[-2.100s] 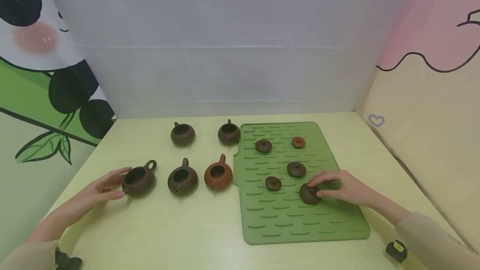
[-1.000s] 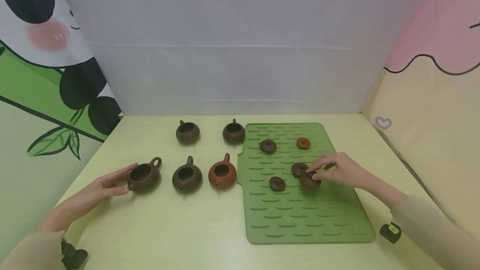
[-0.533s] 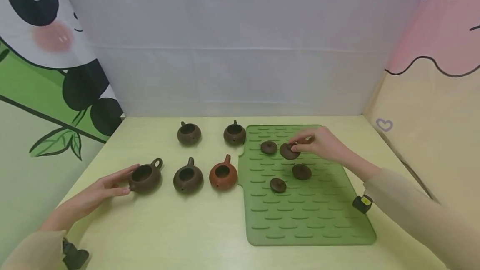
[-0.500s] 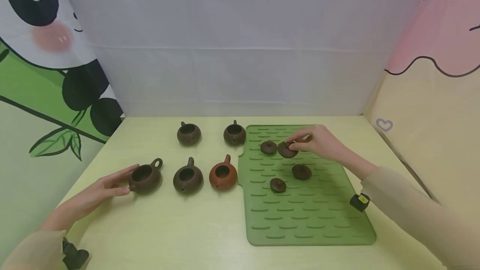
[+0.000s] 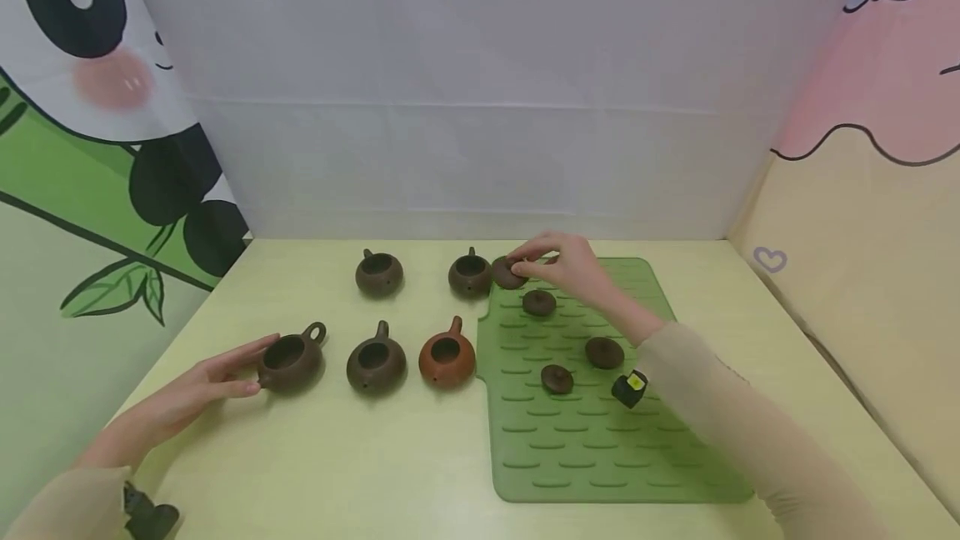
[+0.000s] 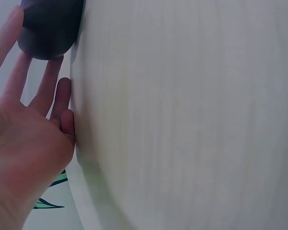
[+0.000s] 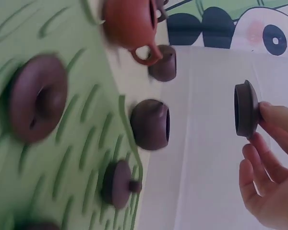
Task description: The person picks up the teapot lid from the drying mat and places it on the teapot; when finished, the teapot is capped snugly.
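Note:
My left hand lies beside a small dark brown teapot at the left. Its fingers are fairly straight, index and thumb at the pot's side, as the left wrist view shows of the dark pot. My right hand pinches a dark brown teapot lid by its knob. That lid is level over the back left corner of the green mat, right next to a lidless teapot. In the right wrist view, the raised lid has its underside turned towards the pots.
A reddish clay teapot, a dark teapot and another at the back stand lidless on the table. Dark lids lie on the green mat. The right arm covers part of the mat.
My right hand picked up the dark lid from the mat's front right and carried it back and left to the rear teapot. A reddish lid is now hidden behind that arm. The left hand stays put.

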A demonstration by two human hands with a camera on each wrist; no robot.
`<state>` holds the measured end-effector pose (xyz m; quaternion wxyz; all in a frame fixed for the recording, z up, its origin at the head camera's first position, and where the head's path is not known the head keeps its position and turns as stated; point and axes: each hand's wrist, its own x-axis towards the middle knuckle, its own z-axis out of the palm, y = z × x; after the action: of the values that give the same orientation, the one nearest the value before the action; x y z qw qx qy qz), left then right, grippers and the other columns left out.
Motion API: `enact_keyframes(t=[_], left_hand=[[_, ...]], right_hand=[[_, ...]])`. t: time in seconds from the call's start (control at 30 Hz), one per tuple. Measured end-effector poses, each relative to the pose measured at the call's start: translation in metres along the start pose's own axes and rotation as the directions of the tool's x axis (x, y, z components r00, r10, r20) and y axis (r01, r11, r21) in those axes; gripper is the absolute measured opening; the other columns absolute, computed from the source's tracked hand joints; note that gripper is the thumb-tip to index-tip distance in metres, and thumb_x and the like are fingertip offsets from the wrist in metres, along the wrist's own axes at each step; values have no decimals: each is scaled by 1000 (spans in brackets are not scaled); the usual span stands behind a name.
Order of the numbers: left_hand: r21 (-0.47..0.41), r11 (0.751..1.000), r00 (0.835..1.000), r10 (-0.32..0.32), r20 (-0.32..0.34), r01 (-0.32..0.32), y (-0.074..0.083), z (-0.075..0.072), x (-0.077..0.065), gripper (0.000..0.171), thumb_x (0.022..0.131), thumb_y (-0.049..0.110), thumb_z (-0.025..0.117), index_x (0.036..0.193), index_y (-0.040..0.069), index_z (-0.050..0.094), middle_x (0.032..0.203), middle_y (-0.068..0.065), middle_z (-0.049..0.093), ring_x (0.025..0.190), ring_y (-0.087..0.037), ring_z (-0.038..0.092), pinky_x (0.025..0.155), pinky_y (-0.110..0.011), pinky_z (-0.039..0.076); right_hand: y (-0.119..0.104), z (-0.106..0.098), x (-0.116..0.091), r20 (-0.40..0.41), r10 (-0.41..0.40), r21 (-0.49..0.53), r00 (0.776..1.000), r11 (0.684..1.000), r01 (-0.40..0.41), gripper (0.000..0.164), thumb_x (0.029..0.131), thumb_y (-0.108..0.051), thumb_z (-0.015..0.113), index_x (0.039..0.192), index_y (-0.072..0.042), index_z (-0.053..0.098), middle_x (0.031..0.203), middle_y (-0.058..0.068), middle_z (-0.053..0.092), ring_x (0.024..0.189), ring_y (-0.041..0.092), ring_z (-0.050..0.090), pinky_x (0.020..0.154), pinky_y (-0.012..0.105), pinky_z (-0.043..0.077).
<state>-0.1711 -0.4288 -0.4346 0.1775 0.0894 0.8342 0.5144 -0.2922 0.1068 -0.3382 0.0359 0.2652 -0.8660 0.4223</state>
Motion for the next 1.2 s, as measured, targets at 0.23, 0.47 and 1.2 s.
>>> enact_keyframes(t=[0.23, 0.47, 1.2], left_hand=[[-5, 1000, 1000, -2, -4, 2, -3, -1, 1, 68, 99, 13, 54, 159, 20, 21, 136, 39, 38, 115, 30, 37, 100, -84, 0], [-6, 1000, 1000, -7, 2, 7, -4, 0, 1, 68, 99, 13, 55, 159, 21, 22, 138, 38, 37, 115, 31, 35, 100, -84, 0], [23, 1000, 1000, 20, 3, -20, -4, -6, 3, 67, 99, 12, 55, 158, 19, 24, 140, 36, 38, 119, 30, 33, 103, -81, 2]], right_hand=[[-18, 37, 21, -88, -22, 183, 996, 982, 38, 19, 89, -28, 74, 106, -20, 77, 112, 0, 69, 101, 14, 62, 84, 32, 58], [-38, 76, 38, -149, -23, 295, 989, 953, 66, 19, 88, -30, 76, 104, -20, 78, 108, 0, 70, 100, 14, 60, 81, 29, 54], [-99, 204, 77, -148, 2, 474, 989, 878, 69, 20, 85, -33, 78, 103, -23, 79, 102, -5, 67, 84, -3, 59, 74, 17, 51]])
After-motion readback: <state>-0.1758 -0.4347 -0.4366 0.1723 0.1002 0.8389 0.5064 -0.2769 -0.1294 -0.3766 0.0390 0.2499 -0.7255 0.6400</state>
